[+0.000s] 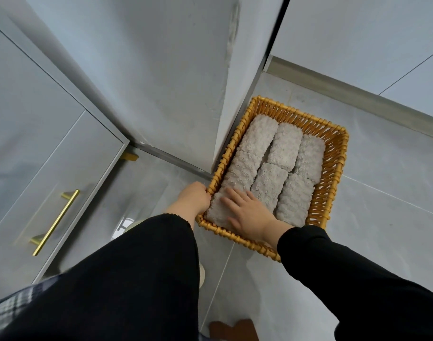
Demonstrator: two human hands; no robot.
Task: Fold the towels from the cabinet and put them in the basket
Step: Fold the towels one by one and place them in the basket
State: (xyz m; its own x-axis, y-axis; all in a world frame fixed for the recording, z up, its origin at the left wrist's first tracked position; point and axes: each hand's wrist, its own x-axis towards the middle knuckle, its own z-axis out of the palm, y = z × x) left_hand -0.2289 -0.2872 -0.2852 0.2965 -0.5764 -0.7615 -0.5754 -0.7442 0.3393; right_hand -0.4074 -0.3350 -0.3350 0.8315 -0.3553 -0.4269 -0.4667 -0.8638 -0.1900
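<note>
The grey tiled floor runs under and beyond both my hands. A pale cabinet stands well to the left of my left hand, and a white wall corner rises beyond it. The wicker basket sits on the floor against that corner, directly ahead of my hands. Folded grey towels lie flat inside the basket in three rows, packed side by side and extending away from my right hand. The nearest towel occupies the basket's near-left corner, between my two hands. Both arms are in black sleeves. My right hand lies flat on that nearest towel, fingers straight and spread, pressing down. My left hand is at the basket's left rim, fingers curled over the edge and gripping it. The hands are apart, just beside one another. A brass handle is fixed to the cabinet front, well left of my left hand.
</note>
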